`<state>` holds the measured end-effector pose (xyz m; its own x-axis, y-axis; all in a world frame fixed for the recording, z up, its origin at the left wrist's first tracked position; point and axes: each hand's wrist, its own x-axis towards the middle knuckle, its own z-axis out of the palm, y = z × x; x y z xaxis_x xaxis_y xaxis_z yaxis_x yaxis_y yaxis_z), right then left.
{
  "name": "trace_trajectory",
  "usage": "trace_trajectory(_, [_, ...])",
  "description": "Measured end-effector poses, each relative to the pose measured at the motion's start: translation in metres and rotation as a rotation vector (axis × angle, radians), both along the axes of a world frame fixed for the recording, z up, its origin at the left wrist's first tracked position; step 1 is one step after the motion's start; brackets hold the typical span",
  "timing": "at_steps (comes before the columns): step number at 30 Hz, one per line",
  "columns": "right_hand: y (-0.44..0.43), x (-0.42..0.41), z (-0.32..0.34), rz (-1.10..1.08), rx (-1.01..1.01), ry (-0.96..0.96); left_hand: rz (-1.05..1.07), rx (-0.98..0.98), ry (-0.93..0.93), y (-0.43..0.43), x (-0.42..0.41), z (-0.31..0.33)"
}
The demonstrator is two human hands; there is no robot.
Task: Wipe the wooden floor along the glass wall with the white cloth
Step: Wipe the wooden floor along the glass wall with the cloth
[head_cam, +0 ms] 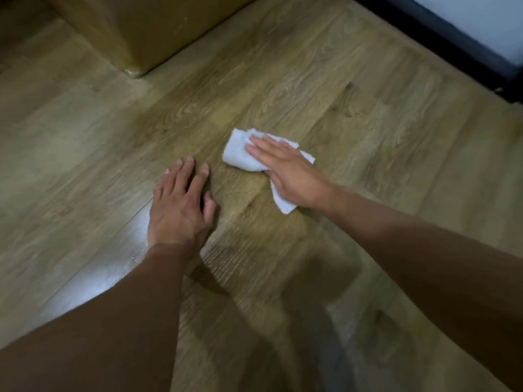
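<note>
A folded white cloth (239, 152) lies on the wooden floor (353, 114) at the centre of the view. My right hand (285, 172) presses flat on it with straight fingers and covers its middle, so only its left end and lower corner show. My left hand (181, 205) rests flat on the bare boards just left of the cloth, fingers spread, holding nothing. The glass wall (481, 21) with its dark bottom frame (441, 43) runs across the top right corner.
A large cardboard box (141, 32) stands on the floor at the top left, its corner pointing toward my hands. A bright reflection lies on the boards by my left forearm. Bare boards stretch between the cloth and the dark frame.
</note>
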<state>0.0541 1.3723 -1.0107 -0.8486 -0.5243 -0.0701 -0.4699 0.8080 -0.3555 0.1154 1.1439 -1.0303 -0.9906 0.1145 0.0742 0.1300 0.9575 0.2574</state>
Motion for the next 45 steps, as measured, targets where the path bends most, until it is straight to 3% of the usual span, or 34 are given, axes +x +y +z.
trace_trajectory(4, [0.047,-0.033,0.000,-0.192,0.119,0.045,-0.013,0.008,-0.011,0.000,0.002,-0.001])
trace_trajectory(8, [0.018,-0.048,-0.006,-0.447,0.117,0.032,-0.028,0.001,-0.013,0.004,0.004,0.005])
trace_trajectory(12, [0.011,0.033,-0.013,-0.193,-0.017,0.063,-0.025,-0.065,-0.031,0.010,0.001,0.011])
trace_trajectory(15, [0.056,0.069,-0.009,-0.044,-0.029,0.068,0.138,-0.098,-0.095,0.038,-0.010,0.021])
trace_trajectory(17, [0.087,0.054,-0.006,-0.244,0.054,0.061,0.158,-0.047,-0.131,0.063,-0.016,0.030])
trace_trajectory(19, [0.105,0.022,-0.002,-0.552,0.136,0.027,-0.030,-0.012,-0.137,0.090,-0.019,0.033])
trace_trajectory(21, [0.107,0.002,0.003,-0.705,0.195,0.005,-0.190,0.031,-0.156,0.116,-0.020,0.037])
trace_trajectory(28, [0.086,0.094,-0.010,-0.343,0.050,0.089,-0.142,-0.102,-0.250,0.148,-0.022,0.041])
trace_trajectory(31, [0.116,0.085,-0.002,-0.266,0.000,0.058,-0.139,-0.165,-0.276,0.156,-0.022,0.039])
trace_trajectory(35, [0.130,0.034,-0.007,-0.713,-0.023,0.054,-0.154,-0.181,-0.313,0.159,-0.021,0.035])
trace_trajectory(37, [0.112,0.038,-0.013,-0.795,-0.012,0.078,-0.161,-0.163,-0.300,0.158,-0.021,0.032])
trace_trajectory(40, [0.079,0.094,-0.027,-0.544,-0.067,0.112,-0.166,-0.115,-0.277,0.154,-0.019,0.031])
trace_trajectory(43, [0.095,0.141,-0.026,-0.232,0.007,0.107,-0.185,-0.131,-0.240,0.147,-0.015,0.028])
trace_trajectory(45, [0.127,0.127,-0.019,-0.217,0.049,0.095,-0.181,-0.132,-0.254,0.147,-0.013,0.027])
